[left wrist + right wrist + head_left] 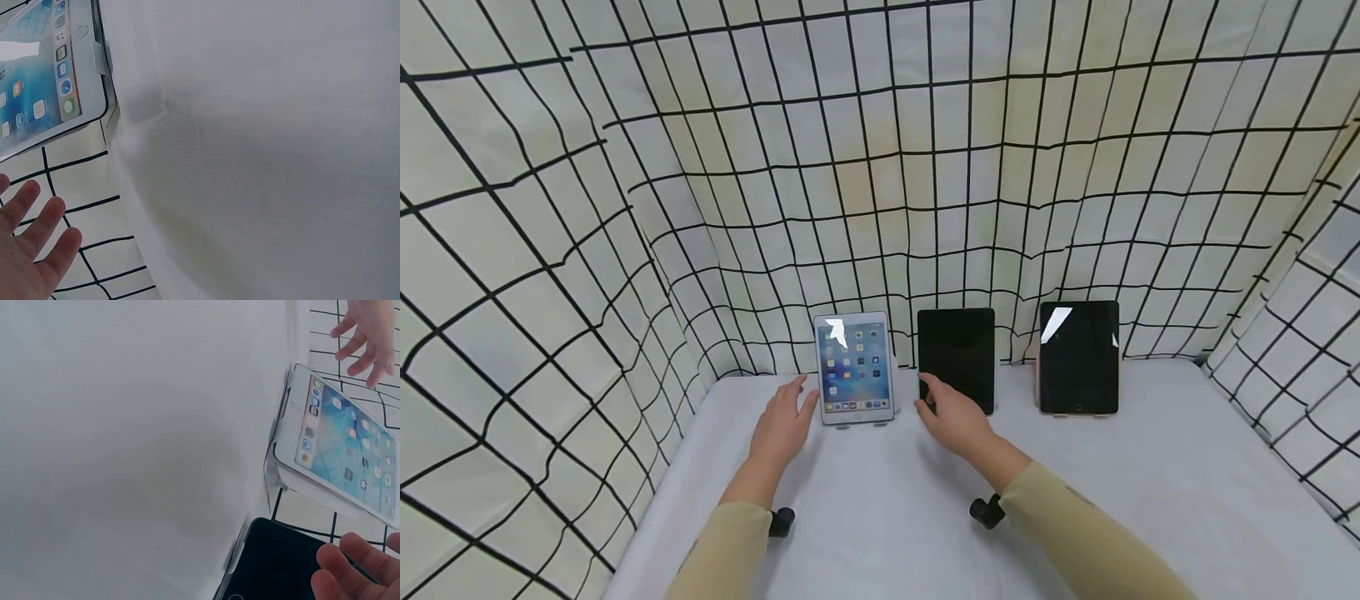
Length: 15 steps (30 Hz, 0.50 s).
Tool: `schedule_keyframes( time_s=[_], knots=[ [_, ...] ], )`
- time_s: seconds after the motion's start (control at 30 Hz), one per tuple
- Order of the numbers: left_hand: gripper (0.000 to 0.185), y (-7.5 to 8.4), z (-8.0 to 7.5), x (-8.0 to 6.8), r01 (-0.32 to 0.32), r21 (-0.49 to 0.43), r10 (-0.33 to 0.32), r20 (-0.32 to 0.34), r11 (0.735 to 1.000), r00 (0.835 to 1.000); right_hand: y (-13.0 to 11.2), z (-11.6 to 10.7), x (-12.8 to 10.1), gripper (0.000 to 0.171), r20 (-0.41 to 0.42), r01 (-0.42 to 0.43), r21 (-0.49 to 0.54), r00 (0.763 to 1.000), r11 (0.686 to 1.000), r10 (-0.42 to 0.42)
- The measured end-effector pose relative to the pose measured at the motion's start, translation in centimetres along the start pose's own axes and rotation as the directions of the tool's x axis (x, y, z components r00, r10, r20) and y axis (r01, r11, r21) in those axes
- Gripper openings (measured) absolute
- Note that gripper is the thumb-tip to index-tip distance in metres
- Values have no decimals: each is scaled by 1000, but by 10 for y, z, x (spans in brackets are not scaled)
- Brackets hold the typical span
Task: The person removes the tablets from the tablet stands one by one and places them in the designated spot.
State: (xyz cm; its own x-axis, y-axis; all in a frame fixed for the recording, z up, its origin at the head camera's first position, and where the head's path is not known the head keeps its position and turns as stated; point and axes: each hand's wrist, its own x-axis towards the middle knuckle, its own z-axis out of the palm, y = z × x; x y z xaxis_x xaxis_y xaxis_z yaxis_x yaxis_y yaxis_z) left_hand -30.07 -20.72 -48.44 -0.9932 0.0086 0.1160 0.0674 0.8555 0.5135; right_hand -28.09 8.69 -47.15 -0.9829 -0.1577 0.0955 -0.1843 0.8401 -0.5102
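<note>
A white tablet (854,367) with its screen lit and app icons showing leans upright on a stand. Just left of it is my left hand (781,422), fingers spread and holding nothing; the left wrist view shows the fingers (59,250) apart from the tablet's edge. My right hand (953,416) is in front of a black tablet (956,354) with a dark screen, overlapping its lower left. Its fingers are loosely bent and grip nothing. In the right wrist view those fingertips (331,559) appear over the black tablet's side, with the white tablet (300,440) beyond.
Farther right, another dark-screened tablet (1078,358) stands upright. All three stand in a row on a white cloth-covered table (880,517). Behind and at both sides rise white walls (951,183) with a black grid. A small black device (987,512) sits at the right wrist.
</note>
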Motion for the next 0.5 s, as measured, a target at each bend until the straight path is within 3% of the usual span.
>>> schedule_keyframes(
  time_s=[0.2,0.5],
  knots=[
    [62,3,0,8,9,-4,-9,14,1000,1000,-7,5,12,55,-3,-9,31,1000,999,9],
    [61,8,3,22,22,-9,-21,28,1000,999,-17,13,25,65,62,-46,50,997,998,43]
  ],
)
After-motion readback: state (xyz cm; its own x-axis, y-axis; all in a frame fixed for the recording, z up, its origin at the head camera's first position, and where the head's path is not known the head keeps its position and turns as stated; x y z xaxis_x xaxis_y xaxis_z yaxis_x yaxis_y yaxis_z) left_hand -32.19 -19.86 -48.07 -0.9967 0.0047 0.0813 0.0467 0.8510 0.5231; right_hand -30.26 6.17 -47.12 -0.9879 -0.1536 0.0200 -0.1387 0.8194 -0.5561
